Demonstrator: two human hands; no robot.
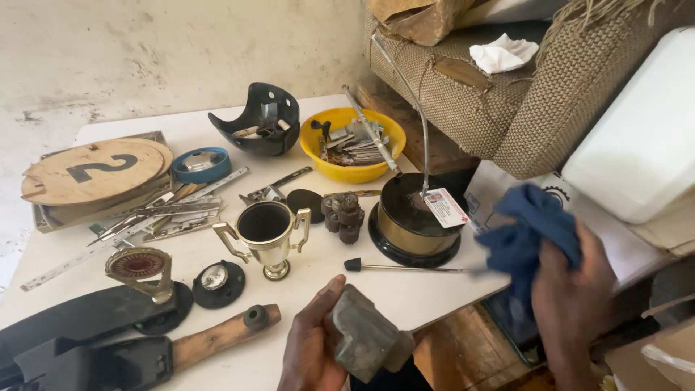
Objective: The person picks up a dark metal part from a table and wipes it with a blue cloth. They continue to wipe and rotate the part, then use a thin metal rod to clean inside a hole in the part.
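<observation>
Two hands in play here: the left hand [313,346] is wrapped around a chunky grey metal block [365,337], thumb pressing along its upper left edge and fingers curled underneath, so the block sits up in the palm, held just off the near edge of the white table [405,293]. The right hand [572,289] is off to the right, beyond the table's edge, fingers bunched tight on a blue cloth [532,232] that spills up and to the left out of the fist; cloth and block are well apart, not touching. Just past the block on the table lies a thin metal rod with a black tip [402,268], and behind that a round black and gold base [413,221] with a bent wire stem rising from it and a small printed tag hanging on it. Left of the base there's a cluster of dark little cylinders [344,216], then a small silver trophy cup [266,235] standing upright with both handles showing. Nearer the left edge sits a wooden handle [221,337] joined to a black plastic part, a black round gauge [217,281] and a gold ornament on a stand [139,269]. Further back: a yellow bowl [352,156] full of metal bits, a black helmet-like shell [257,119], a blue ring [201,165], a scatter of flat metal strips [174,210] and a round wooden disc [94,172] on a tray.
</observation>
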